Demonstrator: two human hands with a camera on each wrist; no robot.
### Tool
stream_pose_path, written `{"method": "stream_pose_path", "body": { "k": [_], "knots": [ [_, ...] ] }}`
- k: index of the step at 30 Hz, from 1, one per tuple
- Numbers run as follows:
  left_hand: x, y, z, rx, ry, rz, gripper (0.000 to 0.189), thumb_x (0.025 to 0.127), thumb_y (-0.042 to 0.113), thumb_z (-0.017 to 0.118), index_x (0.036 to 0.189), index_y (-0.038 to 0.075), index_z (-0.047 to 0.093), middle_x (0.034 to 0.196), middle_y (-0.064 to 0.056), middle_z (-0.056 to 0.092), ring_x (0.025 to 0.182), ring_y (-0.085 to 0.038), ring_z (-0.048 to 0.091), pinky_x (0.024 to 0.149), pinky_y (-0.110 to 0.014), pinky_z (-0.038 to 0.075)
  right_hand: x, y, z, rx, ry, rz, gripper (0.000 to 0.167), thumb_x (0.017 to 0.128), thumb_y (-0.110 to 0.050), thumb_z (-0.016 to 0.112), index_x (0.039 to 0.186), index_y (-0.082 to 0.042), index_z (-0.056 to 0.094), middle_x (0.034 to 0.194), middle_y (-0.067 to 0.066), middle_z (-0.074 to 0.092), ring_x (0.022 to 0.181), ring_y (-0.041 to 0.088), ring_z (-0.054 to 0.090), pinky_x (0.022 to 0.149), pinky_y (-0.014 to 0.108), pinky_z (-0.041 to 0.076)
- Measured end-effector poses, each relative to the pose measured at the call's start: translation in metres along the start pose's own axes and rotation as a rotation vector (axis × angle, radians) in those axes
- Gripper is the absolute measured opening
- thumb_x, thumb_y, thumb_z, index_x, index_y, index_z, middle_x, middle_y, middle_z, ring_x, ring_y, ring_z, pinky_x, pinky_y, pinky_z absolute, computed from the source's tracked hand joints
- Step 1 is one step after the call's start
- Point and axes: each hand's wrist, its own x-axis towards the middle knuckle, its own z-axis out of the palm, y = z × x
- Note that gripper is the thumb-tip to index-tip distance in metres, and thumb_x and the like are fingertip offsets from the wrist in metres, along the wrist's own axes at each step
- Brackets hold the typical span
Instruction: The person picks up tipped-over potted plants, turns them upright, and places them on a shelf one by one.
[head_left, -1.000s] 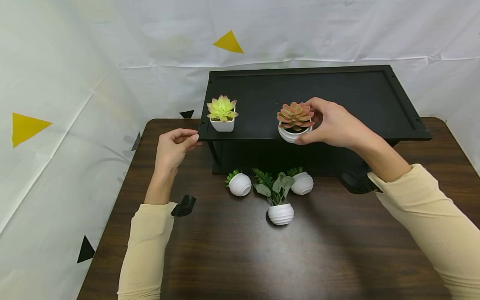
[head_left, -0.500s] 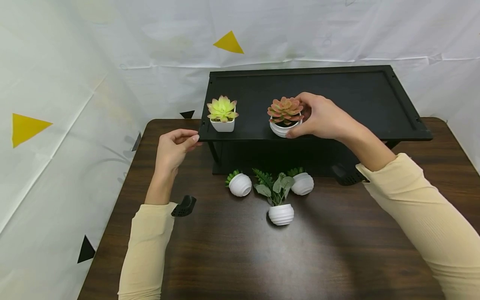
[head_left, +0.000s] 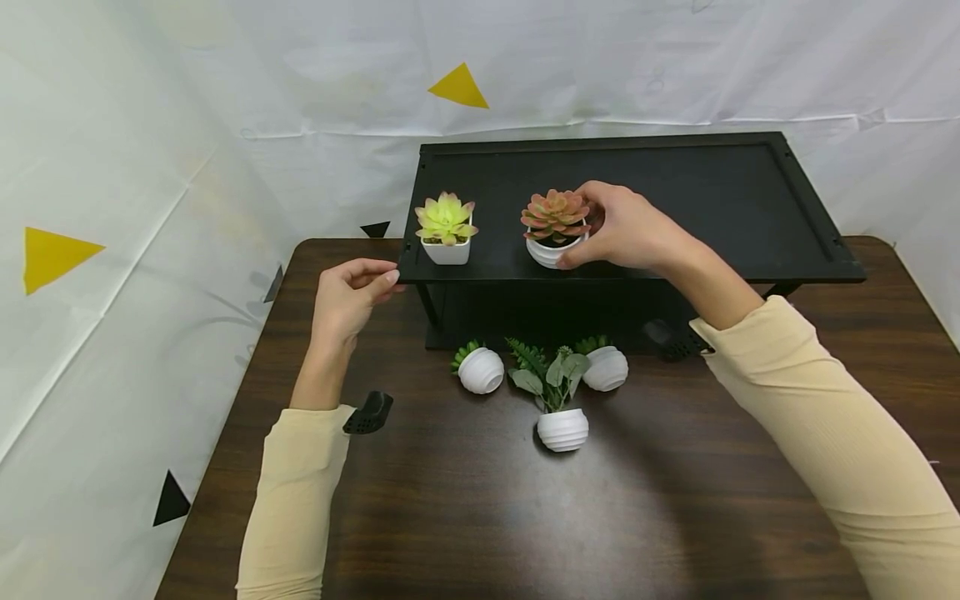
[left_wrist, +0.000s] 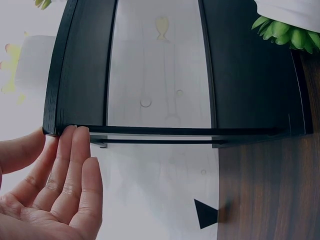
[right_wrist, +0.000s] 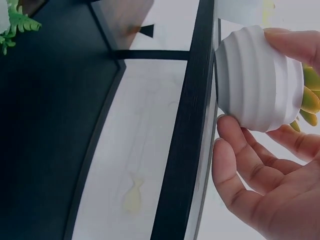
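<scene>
Succulent (head_left: 555,217) points up, axis vertical, pinched by right grip (head_left: 621,225); left grip (head_left: 347,296) pinches shelf (head_left: 720,192).

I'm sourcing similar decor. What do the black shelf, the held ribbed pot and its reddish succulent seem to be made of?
Black shelf: probably painted wood, low sheen; fine grain-like lines show along its edge.
Ribbed pot: ceramic or plastic, white and satin-smooth; the soft shading over its ridges fits both.
Reddish succulent: likely matte plastic, judging by its even, dull leaves.
</scene>
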Motion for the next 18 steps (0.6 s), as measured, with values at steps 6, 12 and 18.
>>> {"method": "stream_pose_path", "body": {
  "k": [6, 12, 18],
  "knots": [
    [0.0, 0.0, 0.0, 0.0, 0.003, 0.0, 0.023, 0.086, 0.007, 0.063, 0.105, -0.007, 0.063, 0.093, -0.015, 0.064, 0.069, -0.006, 0.064, 0.078, -0.032, 0.053, 0.006, -0.001, 0.003, 0.011, -0.002, 0.013, 0.06, 0.07, -0.016, 0.078, 0.12, -0.002, 0.048, 0.094, 0.011, 0.049, 0.082, 0.022, 0.044, 0.065, 0.033, 0.039],
    [0.0, 0.0, 0.0, 0.0, 0.005, -0.003, 0.023, 0.086, 0.008, 0.063, 0.104, -0.007, 0.064, 0.092, -0.014, 0.064, 0.07, -0.007, 0.065, 0.077, -0.03, 0.053, 0.011, -0.004, 0.006, 0.056, -0.018, 0.009, 0.06, 0.07, -0.016, 0.077, 0.12, -0.001, 0.047, 0.096, 0.012, 0.05, 0.084, 0.023, 0.045, 0.066, 0.033, 0.039],
    [0.001, 0.001, 0.0, 0.0, 0.005, -0.006, 0.023, 0.086, 0.008, 0.063, 0.105, -0.007, 0.064, 0.091, -0.013, 0.064, 0.071, -0.008, 0.065, 0.077, -0.031, 0.053, 0.015, -0.008, 0.011, 0.079, -0.019, -0.001, 0.061, 0.07, -0.016, 0.078, 0.12, 0.0, 0.047, 0.097, 0.012, 0.051, 0.084, 0.024, 0.045, 0.065, 0.033, 0.039]
  ]
}}
